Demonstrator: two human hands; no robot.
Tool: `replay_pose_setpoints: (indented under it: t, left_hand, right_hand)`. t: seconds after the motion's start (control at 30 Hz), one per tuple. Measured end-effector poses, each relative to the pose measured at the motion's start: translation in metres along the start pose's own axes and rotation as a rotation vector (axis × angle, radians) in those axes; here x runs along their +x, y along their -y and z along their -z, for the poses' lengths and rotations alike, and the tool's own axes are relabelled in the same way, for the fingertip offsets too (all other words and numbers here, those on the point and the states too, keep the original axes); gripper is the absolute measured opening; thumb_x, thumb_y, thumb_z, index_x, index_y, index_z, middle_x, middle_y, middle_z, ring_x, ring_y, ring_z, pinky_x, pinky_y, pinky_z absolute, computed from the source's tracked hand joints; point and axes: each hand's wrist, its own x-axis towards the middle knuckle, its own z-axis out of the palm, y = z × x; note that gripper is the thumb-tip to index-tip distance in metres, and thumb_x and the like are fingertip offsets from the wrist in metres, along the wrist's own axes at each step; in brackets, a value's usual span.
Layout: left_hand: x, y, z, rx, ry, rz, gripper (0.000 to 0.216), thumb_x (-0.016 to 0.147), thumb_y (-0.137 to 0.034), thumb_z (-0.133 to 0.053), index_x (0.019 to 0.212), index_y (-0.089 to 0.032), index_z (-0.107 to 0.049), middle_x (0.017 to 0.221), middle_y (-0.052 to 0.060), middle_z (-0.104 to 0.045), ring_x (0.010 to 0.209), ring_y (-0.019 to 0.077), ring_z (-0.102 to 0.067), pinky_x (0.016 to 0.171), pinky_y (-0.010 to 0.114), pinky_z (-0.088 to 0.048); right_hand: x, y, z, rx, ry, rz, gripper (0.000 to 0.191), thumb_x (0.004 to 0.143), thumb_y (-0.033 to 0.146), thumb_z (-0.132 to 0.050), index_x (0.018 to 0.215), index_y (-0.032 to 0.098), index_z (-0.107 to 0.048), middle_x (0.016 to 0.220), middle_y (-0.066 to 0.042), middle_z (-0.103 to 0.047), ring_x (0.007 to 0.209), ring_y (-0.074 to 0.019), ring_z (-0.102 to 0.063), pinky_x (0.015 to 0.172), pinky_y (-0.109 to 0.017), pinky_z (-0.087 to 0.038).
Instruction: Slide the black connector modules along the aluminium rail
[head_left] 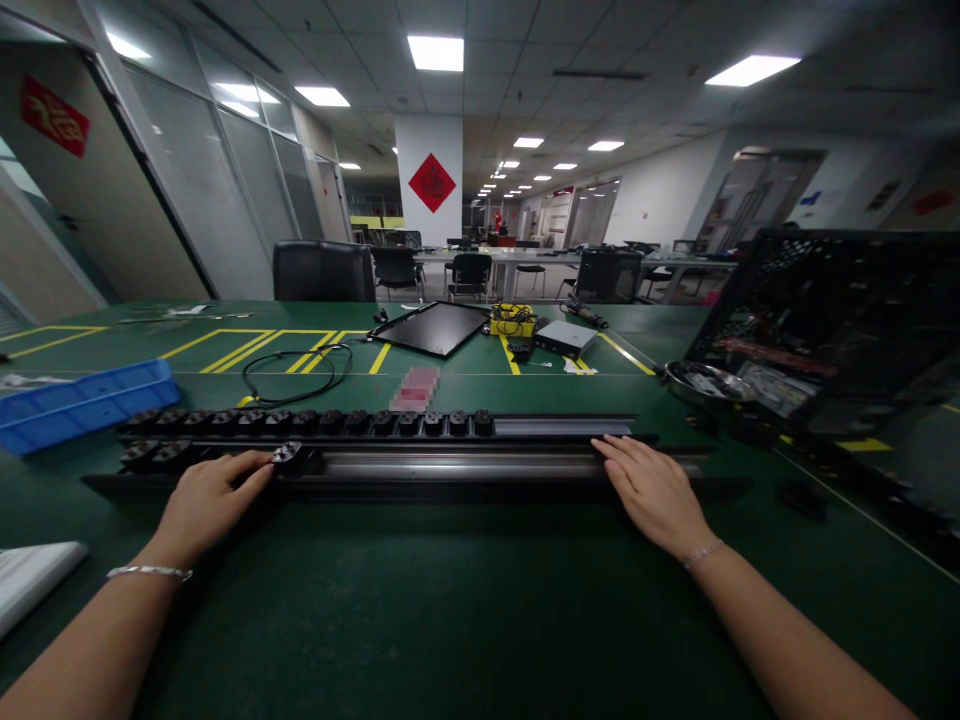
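Note:
Two long black metal channels, the back one (555,426) and the front one (457,466), lie side by side across the table. A row of black modules that look like power sockets (357,422) fills much of the back channel. In the front channel, two similar modules (174,452) sit at the left end. My left hand (211,498) has its thumb and fingers closed at another black socket module (287,455) in the front channel; its far fingertips are partly hidden. Toward the channels' right end, my right hand (654,492) rests with fingers stretched out across the front channel.
On the left stands a blue bin (90,405). Behind the channels lie a looped black cable (296,375), a dark flat panel (431,328), a yellow item with cables (513,320) and a grey box (564,338). To the right are a metal bowl (709,383) and a large black case (817,320).

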Motion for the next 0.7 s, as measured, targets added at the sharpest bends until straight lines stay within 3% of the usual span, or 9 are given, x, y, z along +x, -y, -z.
replay_pose_setpoints:
  t: [0.37, 0.7]
  left_hand:
    - [-0.0009, -0.0034, 0.0027, -0.001, -0.004, 0.011, 0.052, 0.074, -0.054, -0.036, 0.098, -0.021, -0.069, 0.099, 0.006, -0.071, 0.096, 0.0249, -0.062, 0.089, 0.035, -0.042]
    - [-0.0002, -0.0003, 0.0016, 0.018, 0.0, 0.014, 0.054, 0.076, -0.055, -0.035, 0.099, -0.021, -0.07, 0.091, 0.007, -0.071, 0.088, 0.0235, -0.062, 0.083, 0.033, -0.044]
  right_hand:
    - [0.0002, -0.0004, -0.0002, 0.014, 0.026, -0.023, 0.046, 0.094, 0.041, -0.025, 0.126, 0.027, -0.055, 0.13, -0.002, -0.056, 0.122, -0.0222, -0.046, 0.098, -0.044, -0.036]
    - [0.0002, 0.0001, 0.0005, 0.015, 0.031, -0.028, 0.046, 0.094, 0.04, -0.025, 0.127, 0.027, -0.055, 0.129, -0.002, -0.056, 0.122, -0.0221, -0.046, 0.098, -0.044, -0.036]
